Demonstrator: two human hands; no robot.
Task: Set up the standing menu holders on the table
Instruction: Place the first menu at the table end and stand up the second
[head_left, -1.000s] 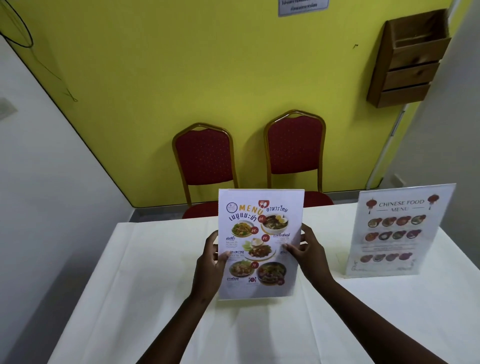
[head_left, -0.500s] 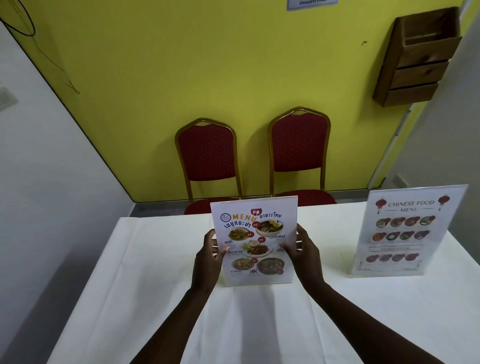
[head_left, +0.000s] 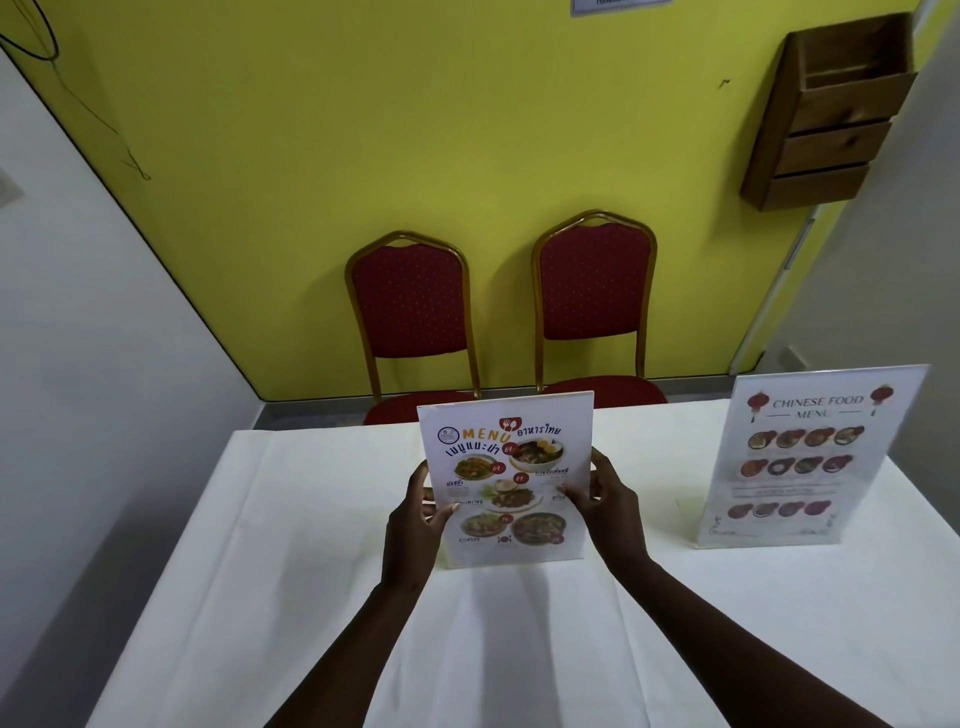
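A clear standing holder with a Thai food menu (head_left: 506, 467) is upright at the middle of the white-clothed table (head_left: 291, 545), its lower edge at the cloth. My left hand (head_left: 413, 525) grips its left edge and my right hand (head_left: 605, 506) grips its right edge, thumbs on the front. A second holder with a Chinese food menu (head_left: 805, 457) stands alone at the right side of the table, untouched.
Two red chairs with gold frames (head_left: 415, 312) (head_left: 595, 291) stand behind the table against a yellow wall. A wooden rack (head_left: 831, 119) hangs on the wall at upper right. White walls close in on the left and right.
The Thai menu holder has moved away from me and down, from held above the cloth to its base at the table. Both hands keep their grip.
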